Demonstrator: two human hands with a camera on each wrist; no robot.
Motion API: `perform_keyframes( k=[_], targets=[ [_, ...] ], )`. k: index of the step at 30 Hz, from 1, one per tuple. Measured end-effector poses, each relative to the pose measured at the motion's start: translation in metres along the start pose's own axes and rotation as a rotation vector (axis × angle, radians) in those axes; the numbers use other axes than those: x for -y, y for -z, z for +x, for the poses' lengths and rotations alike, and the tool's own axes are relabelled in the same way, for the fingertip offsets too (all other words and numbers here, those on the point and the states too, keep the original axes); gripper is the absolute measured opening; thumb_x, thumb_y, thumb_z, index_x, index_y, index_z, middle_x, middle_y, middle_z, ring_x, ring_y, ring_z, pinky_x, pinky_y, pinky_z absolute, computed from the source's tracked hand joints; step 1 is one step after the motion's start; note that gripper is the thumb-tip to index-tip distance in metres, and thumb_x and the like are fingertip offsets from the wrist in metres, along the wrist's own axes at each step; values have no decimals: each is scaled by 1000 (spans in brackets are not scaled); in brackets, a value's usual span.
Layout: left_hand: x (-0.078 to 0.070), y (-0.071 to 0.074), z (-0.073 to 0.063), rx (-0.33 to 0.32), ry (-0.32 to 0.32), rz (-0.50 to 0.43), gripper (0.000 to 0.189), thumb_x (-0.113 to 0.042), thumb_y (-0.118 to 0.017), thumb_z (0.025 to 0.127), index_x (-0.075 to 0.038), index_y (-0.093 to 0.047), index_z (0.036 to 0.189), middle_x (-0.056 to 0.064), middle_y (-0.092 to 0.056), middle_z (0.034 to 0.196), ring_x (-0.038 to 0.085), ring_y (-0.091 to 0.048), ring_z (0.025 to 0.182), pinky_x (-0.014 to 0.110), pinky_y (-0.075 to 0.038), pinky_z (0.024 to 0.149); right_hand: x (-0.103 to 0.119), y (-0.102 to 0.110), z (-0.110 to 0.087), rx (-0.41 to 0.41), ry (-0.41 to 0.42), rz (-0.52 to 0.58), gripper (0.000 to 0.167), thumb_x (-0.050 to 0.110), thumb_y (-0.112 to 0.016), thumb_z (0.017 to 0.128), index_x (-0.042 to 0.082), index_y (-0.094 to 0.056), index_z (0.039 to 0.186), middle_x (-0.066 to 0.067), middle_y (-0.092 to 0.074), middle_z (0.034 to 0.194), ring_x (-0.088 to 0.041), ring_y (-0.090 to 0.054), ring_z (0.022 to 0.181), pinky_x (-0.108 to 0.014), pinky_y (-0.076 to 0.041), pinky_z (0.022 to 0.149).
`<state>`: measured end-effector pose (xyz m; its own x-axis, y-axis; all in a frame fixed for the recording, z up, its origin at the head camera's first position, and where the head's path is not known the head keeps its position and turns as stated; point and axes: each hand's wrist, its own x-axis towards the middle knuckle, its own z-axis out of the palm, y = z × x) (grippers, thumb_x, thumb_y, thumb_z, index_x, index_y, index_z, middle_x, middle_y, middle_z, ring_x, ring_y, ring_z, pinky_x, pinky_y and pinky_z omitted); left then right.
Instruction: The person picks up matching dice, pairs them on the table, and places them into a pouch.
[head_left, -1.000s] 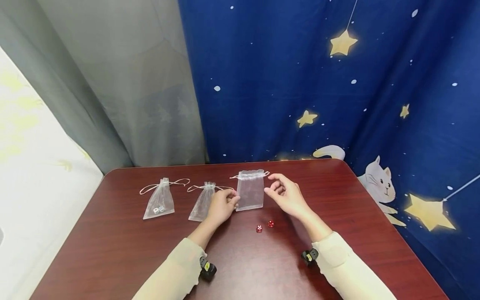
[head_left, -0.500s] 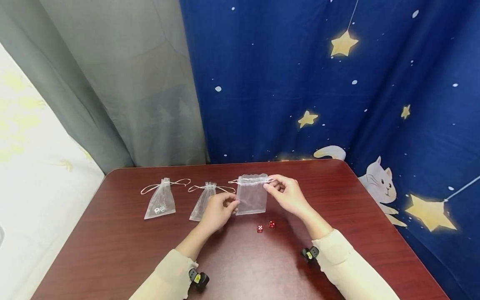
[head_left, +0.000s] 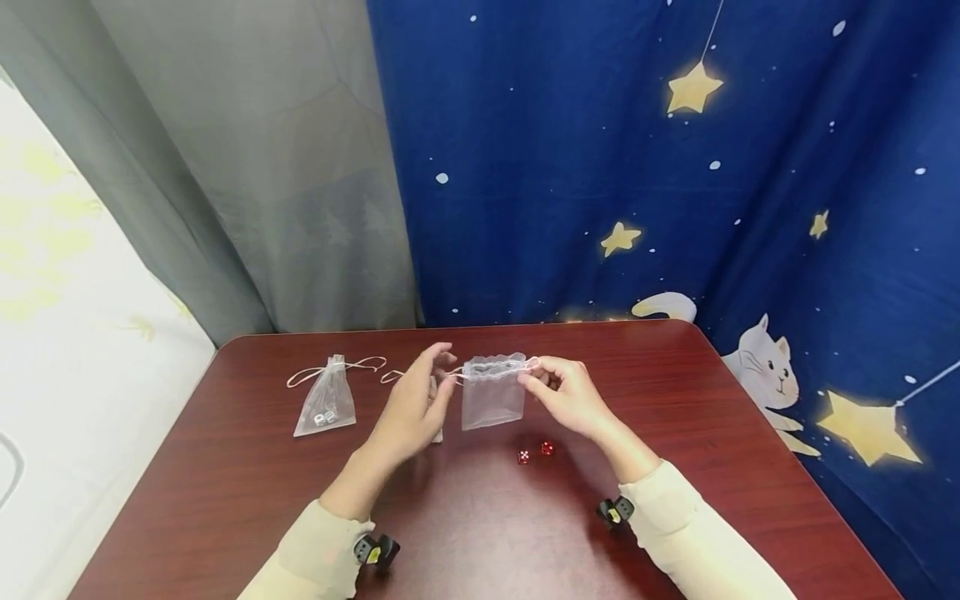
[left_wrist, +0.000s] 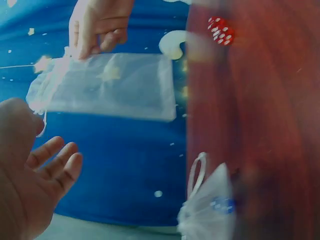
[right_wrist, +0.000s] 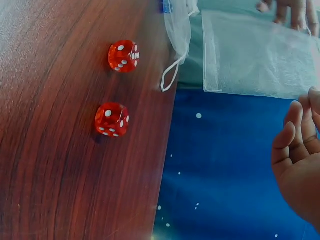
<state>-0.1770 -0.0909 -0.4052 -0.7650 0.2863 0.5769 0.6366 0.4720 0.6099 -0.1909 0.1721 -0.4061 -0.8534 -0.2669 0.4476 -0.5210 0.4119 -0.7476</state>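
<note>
A sheer white drawstring pouch (head_left: 492, 400) is held up above the table, its ruffled mouth at the top. My right hand (head_left: 566, 396) pinches it by the upper right corner, at the drawstring. Close to the pouch's left drawstring loop is my left hand (head_left: 408, 408), fingers loosely extended and thumb apart; in the left wrist view the palm and fingers (left_wrist: 55, 165) show nothing held. Two clear red dice with white pips, one die (right_wrist: 124, 56) and another die (right_wrist: 112, 120), lie on the table in front of the pouch.
A tied pouch (head_left: 330, 396) with pale dice (head_left: 325, 418) inside lies at the left. Mostly hidden behind my left hand is another tied pouch (left_wrist: 207, 215), with blue dice in it. Curtains hang behind the far edge of the brown table (head_left: 480, 533).
The left hand has left the pouch's lower left side, moved up and left, and spread its fingers. The right hand has taken hold of the pouch's top corner and lifted it.
</note>
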Motion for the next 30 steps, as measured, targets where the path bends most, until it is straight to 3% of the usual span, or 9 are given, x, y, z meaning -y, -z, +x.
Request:
perform_keyframes(
  k=[2,7,13,18,27,30],
  targets=[
    [-3,5,2,-14,-54,70,45,0,-59,97,-5,-48,141,10,-65,121,20,-65,96,39,-55,82,1,0,-1,11,14,8,4,8,-74,92,5,-73,91,-1,-60,64,-10,-50,55,-23,-41,48],
    [-14,13,0,27,-155,162,41,1,-55,98,-8,-55,138,7,-67,117,20,-66,104,40,-54,93,6,-1,-3,20,22,18,6,13,-75,93,8,-74,90,3,-57,64,-12,-51,55,-24,-41,49],
    [-18,14,-2,24,-277,234,31,2,-59,92,-8,-69,119,1,-69,104,16,-67,93,34,-57,84,10,-6,-5,23,-10,25,5,4,-75,90,-1,-74,92,-4,-59,65,-15,-51,57,-23,-41,50],
    [-17,14,-3,8,-290,233,21,3,-62,88,-6,-73,104,-1,-69,92,12,-65,80,30,-57,74,14,-11,-7,52,-20,40,2,0,-72,91,-1,-74,90,-13,-62,64,-18,-53,55,-26,-44,50],
    [-12,12,-6,-94,-293,144,21,4,-63,85,-7,-73,101,1,-72,89,10,-62,73,27,-54,67,15,-22,-10,87,98,44,6,6,-77,89,11,-74,88,7,-56,64,-6,-49,56,-21,-40,49],
    [-12,15,-6,-86,-310,127,22,4,-61,85,-7,-73,101,1,-70,87,10,-60,71,26,-53,64,17,-22,-9,92,134,28,6,8,-77,90,13,-74,87,9,-55,63,-5,-50,55,-20,-41,49]
  ],
)
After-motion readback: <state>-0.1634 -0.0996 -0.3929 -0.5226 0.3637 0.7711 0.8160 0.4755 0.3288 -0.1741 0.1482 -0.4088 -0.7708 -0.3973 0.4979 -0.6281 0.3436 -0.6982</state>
